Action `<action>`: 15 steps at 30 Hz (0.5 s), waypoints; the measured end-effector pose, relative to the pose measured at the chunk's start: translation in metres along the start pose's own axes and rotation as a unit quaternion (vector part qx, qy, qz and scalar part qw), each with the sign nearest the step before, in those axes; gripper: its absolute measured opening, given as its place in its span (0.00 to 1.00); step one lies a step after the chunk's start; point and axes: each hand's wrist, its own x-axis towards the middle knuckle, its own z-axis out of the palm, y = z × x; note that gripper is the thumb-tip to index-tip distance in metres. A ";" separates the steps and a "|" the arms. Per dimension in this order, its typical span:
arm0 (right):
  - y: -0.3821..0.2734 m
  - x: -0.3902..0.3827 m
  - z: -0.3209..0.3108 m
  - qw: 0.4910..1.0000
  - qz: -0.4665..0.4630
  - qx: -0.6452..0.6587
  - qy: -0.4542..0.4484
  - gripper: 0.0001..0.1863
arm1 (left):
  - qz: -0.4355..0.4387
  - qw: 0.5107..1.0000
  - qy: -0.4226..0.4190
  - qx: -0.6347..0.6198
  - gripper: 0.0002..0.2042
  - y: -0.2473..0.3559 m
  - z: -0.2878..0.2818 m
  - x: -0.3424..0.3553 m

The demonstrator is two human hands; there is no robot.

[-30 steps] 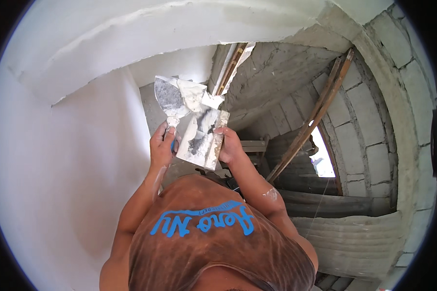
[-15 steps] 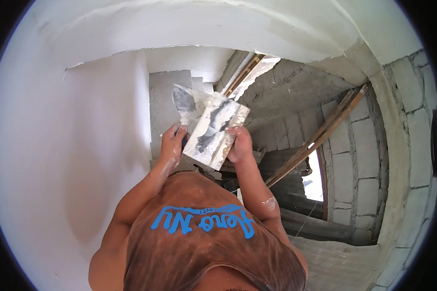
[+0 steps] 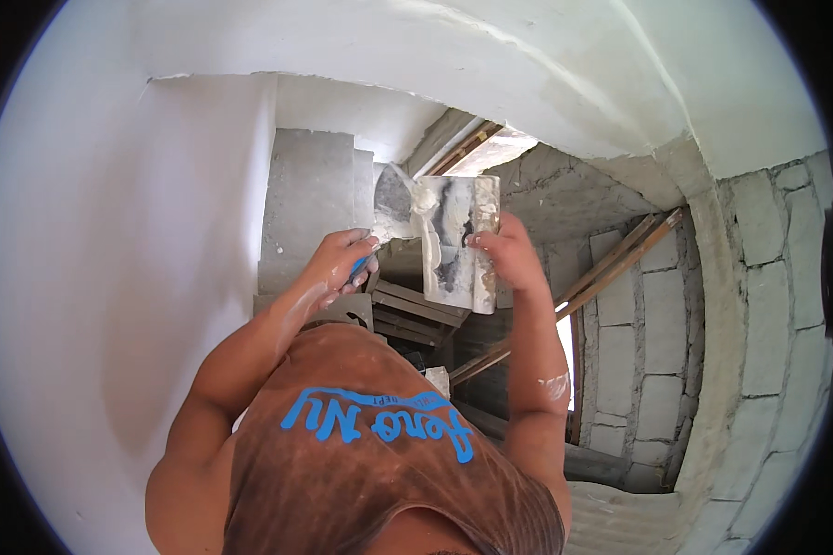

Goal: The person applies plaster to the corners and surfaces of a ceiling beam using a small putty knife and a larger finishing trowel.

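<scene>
My left hand (image 3: 350,264) is closed around the blue handle of a putty knife (image 3: 394,199). Its grey, flared blade points away from me and is streaked with white putty. My right hand (image 3: 509,254) grips a rectangular plastering blade (image 3: 449,245) along its thick right-hand strip, thumb on top, the other fingers largely hidden beneath. White putty covers much of that blade, with dark metal showing through. A lump of putty (image 3: 425,197) sits at its far left corner, where the putty knife's blade meets it. Dried white smears mark both my forearms.
A smooth white wall (image 3: 185,231) rises close on my left, and a white plastered surface (image 3: 342,46) arches ahead. Grey steps (image 3: 310,185) lie below. Wooden poles (image 3: 620,261) lean by a concrete block wall (image 3: 652,324) on the right. Wooden slats (image 3: 412,310) are under my hands.
Both hands have moved slightly right. The plastering blade has turned from slanted to nearly upright in view, and the putty knife's blade has swung right against its corner.
</scene>
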 end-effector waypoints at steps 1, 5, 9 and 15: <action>-0.014 0.001 0.002 0.993 -0.010 -0.114 -0.038 0.18 | 0.003 1.000 0.000 -0.003 0.13 -0.002 -0.002 0.002; -0.045 -0.002 0.010 0.981 -0.049 -0.183 -0.051 0.19 | 0.015 0.999 -0.013 -0.028 0.16 -0.008 -0.005 0.007; -0.080 -0.012 0.027 0.935 -0.061 -0.350 -0.009 0.22 | 0.021 0.999 -0.014 -0.031 0.17 -0.004 -0.004 -0.001; -0.094 -0.006 0.044 0.813 -0.097 -0.573 -0.041 0.23 | 0.000 0.998 -0.032 -0.046 0.18 -0.001 -0.008 0.000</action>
